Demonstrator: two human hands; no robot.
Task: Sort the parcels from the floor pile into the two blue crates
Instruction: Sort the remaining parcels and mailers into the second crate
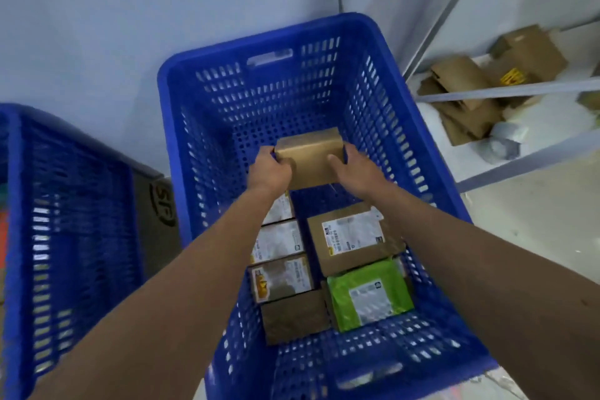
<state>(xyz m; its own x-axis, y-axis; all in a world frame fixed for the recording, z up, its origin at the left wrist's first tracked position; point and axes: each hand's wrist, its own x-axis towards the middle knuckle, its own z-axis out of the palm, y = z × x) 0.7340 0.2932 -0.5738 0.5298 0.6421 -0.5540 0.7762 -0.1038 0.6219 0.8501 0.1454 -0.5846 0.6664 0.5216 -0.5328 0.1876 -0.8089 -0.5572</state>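
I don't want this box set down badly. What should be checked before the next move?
1. Grip: left hand and right hand hold the brown box by its sides: ok.
2. Box is over the blue crate: ok.
3. Bare crate floor at the far end, beyond the labelled parcels: ok.
4. Label on the box: cannot tell, visible faces are plain.
5. Correct crate for this box: cannot tell.

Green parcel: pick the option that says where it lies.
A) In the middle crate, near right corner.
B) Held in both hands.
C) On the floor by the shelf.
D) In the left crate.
A: the green parcel lies in the middle crate's near right corner, next to a labelled brown box; the left hand and right hand grip a plain brown box instead.
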